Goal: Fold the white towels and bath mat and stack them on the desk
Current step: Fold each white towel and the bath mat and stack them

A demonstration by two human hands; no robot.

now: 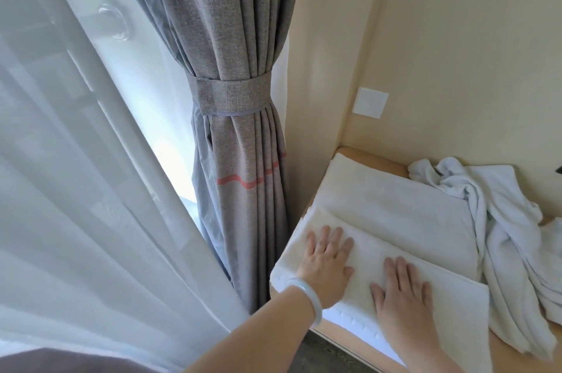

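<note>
Head-camera view: both hands press flat, fingers straight and spread, gripping nothing, the left hand and right hand side by side on a folded white towel. It lies at the left end of the desk, over a larger flat white towel — crumpled white towels heaped just right, a tied grey curtain hanging left.

Seen from one wide-angle head-worn camera, facing forward and steeply down, close above the near-right light wooden table; grey tied curtain at centre, sheer white curtain filling the left.
</note>
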